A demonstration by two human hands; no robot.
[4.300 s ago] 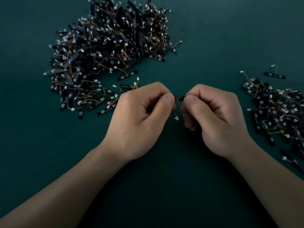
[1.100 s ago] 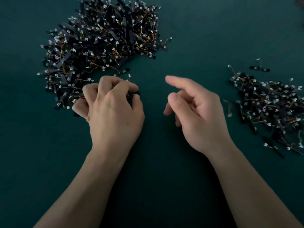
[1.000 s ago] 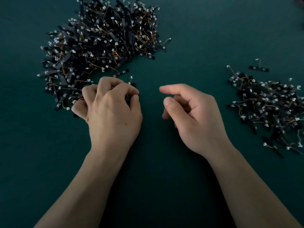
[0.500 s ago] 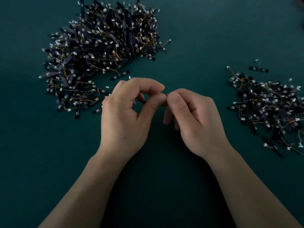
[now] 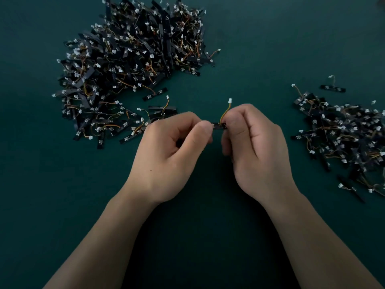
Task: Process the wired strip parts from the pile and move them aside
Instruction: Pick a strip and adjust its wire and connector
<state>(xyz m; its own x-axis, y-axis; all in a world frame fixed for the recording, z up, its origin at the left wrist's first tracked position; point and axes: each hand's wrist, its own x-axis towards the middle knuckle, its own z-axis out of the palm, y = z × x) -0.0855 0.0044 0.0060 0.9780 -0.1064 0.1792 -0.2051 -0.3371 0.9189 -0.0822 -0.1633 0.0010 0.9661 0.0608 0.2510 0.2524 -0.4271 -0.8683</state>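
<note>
Wired strip part (image 5: 218,126): pinched endwise between left grip (image 5: 166,155) and right grip (image 5: 258,153), wire up | pile (image 5: 129,65): bench (image 5: 250,49), left | smaller heap (image 5: 343,132): right

Only a short middle stretch of the black strip part (image 5: 219,126) showed. The left hand (image 5: 166,155) pinched and covered one end, the right hand (image 5: 258,151) the other. Up and left of that strip, the large pile (image 5: 133,59) was cut by the top edge. To the strip's right, the smaller pile (image 5: 343,138) ran past the right edge. Markings on the piled strips were too small to read.
</note>
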